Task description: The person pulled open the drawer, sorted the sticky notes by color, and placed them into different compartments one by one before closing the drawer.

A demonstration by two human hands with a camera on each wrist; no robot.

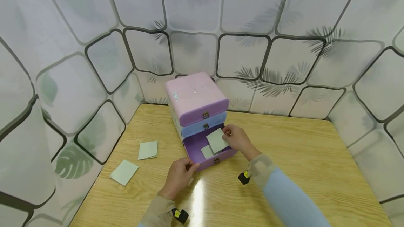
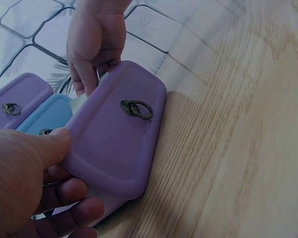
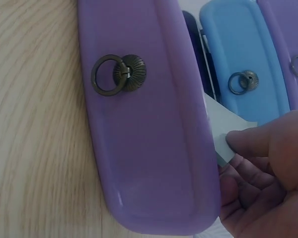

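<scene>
A small chest of drawers point(image 1: 195, 92) stands on the table with its bottom purple drawer point(image 1: 206, 164) pulled out. My left hand point(image 1: 177, 177) grips the left front corner of that drawer, thumb point(image 2: 57, 144) on its edge. At the drawer's right side, my right hand point(image 1: 239, 139) pinches a pale green square of paper point(image 1: 216, 140), thumb on its face, tilted over the drawer. Another pale green paper point(image 1: 206, 152) lies inside, partly covered by the held one. In the right wrist view the drawer front hides much of the held paper point(image 3: 222, 124).
Two pale green paper squares, one nearer point(image 1: 124, 172) and one farther point(image 1: 147, 150), lie on the wooden table point(image 1: 300, 164) left of the chest. Above the pulled-out drawer are a closed blue drawer point(image 1: 197, 127) and a closed purple one point(image 1: 195, 114), with ring pulls. Patterned curtains surround the table.
</scene>
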